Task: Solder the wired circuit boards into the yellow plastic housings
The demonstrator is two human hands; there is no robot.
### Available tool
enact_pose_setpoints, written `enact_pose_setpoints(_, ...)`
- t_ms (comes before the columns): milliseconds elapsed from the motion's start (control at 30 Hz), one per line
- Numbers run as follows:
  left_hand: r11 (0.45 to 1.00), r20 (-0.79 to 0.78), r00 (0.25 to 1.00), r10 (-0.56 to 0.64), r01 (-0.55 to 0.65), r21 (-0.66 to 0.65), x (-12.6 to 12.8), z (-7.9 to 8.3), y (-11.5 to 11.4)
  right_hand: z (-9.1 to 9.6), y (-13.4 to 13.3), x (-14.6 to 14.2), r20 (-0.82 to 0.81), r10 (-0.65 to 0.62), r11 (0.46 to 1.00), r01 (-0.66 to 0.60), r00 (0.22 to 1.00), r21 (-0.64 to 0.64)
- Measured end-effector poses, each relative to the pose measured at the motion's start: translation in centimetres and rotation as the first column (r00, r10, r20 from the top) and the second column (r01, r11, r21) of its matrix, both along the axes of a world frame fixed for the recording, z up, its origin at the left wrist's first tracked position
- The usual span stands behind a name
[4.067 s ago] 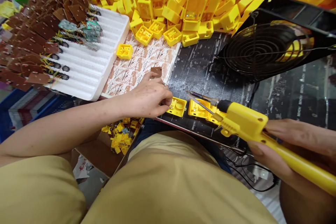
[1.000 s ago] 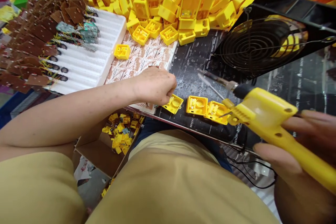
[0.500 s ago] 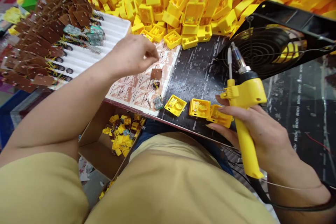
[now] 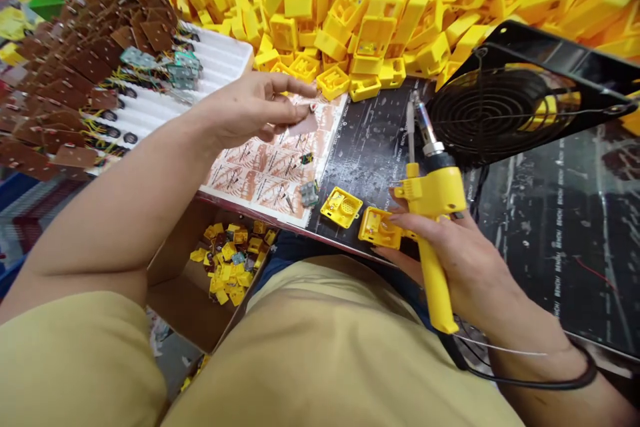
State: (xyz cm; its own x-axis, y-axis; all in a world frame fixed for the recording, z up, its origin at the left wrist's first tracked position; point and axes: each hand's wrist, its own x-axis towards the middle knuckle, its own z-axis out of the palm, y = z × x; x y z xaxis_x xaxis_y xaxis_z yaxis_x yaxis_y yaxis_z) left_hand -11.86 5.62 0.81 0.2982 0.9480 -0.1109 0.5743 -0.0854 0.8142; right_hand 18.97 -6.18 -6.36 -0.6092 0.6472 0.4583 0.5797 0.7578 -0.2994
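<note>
My left hand (image 4: 250,110) pinches a small brown circuit board (image 4: 306,124) by its edge, just above the patterned sheet. Below the board, a small black round part with wires (image 4: 307,159) and a grey-green module (image 4: 309,193) lie on the sheet. My right hand (image 4: 457,250) is wrapped around a yellow soldering gun (image 4: 436,193), its metal tip pointing up and away. Two opened yellow cases lie by the bench's front edge: one case (image 4: 342,207) apart from the hands, the other case (image 4: 379,228) beside my right fingertips and partly covered by them.
Yellow cases (image 4: 300,7) are heaped along the back. A black fan (image 4: 500,107) stands at the right behind the soldering gun. Brown boards (image 4: 95,53) cover a white ridged tray (image 4: 215,57) at the left. Below the bench edge sits a cardboard box (image 4: 183,303) with yellow parts.
My left hand has taken hold of the brown circuit board and lifted it off the sheet. My right hand has moved left with the soldering gun, its fingers now beside the right-hand case.
</note>
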Motion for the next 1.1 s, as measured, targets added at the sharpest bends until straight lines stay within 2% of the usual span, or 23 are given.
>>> enact_pose_setpoints(67,0.987,0.250,0.966,0.063,-0.022,-0.161,0.9,0.6,-1.3,0.0,0.2,-0.8,0.018,-0.010,0.999,0.009,1.000,0.046)
enact_pose_setpoints(100,0.980,0.336,0.936,0.107,-0.042,-0.196,1.4,0.6,-2.2,0.0,0.5,-1.3,0.023,-0.028,0.997,0.026,0.999,0.072)
enact_pose_setpoints(200,0.965,0.437,0.880,0.186,-0.080,-0.251,2.3,-0.8,-5.7,-0.1,1.0,-1.9,0.014,-0.094,0.988,0.092,0.995,0.128)
enact_pose_setpoints(267,0.956,0.381,0.903,0.200,-0.094,-0.279,2.0,-2.3,-8.2,-0.1,1.1,-1.7,0.002,-0.106,0.983,0.104,0.994,0.149)
enact_pose_setpoints(333,0.963,0.216,0.963,0.159,-0.103,-0.249,1.4,-3.6,-10.4,-0.2,1.0,-1.3,0.003,-0.094,0.984,0.092,0.996,0.153)
enact_pose_setpoints(400,0.991,-0.030,0.999,0.042,-0.045,-0.128,0.7,-4.1,-11.8,-0.3,0.9,-0.9,0.008,-0.077,0.986,0.075,0.997,0.147)
enact_pose_setpoints(433,0.999,-0.161,0.987,-0.010,0.005,-0.032,0.5,-4.1,-12.2,-0.4,0.8,-0.8,0.007,-0.072,0.987,0.070,0.997,0.146)
enact_pose_setpoints(467,0.995,-0.275,0.961,-0.038,0.061,0.076,0.3,-4.0,-12.4,-0.5,0.8,-0.8,0.005,-0.070,0.987,0.068,0.998,0.145)
enact_pose_setpoints(533,0.943,-0.412,0.911,-0.015,0.150,0.297,0.4,-3.5,-12.4,-0.6,0.9,-0.8,0.003,-0.067,0.988,0.066,0.998,0.139)
enact_pose_setpoints(600,0.864,-0.436,0.899,0.039,0.189,0.467,1.0,-3.0,-12.0,-0.7,1.0,-1.0,0.003,-0.063,0.989,0.062,0.998,0.132)
enact_pose_setpoints(667,0.803,-0.449,0.892,0.053,0.229,0.550,1.9,-2.7,-11.4,-0.7,1.0,-1.0,0.003,-0.063,0.989,0.062,0.998,0.134)
enact_pose_setpoints(733,0.777,-0.508,0.860,0.042,0.292,0.558,2.9,-2.8,-10.8,-0.6,1.0,-1.0,0.007,-0.065,0.988,0.063,0.998,0.141)
enact_pose_setpoints(867,0.800,-0.601,0.799,-0.007,0.365,0.476,4.1,-3.5,-9.7,-0.4,0.8,-0.7,0.019,-0.058,0.988,0.055,0.998,0.146)
enact_pose_setpoints(967,0.817,-0.549,0.835,-0.036,0.341,0.465,4.1,-4.1,-9.3,-0.5,0.7,-0.4,0.015,-0.067,0.989,0.065,0.998,0.133)
enact_pose_setpoints(1100,0.818,-0.372,0.925,-0.083,0.277,0.504,3.8,-4.3,-9.2,-1.0,0.7,-0.6,-0.023,-0.075,0.990,0.078,0.997,0.122)
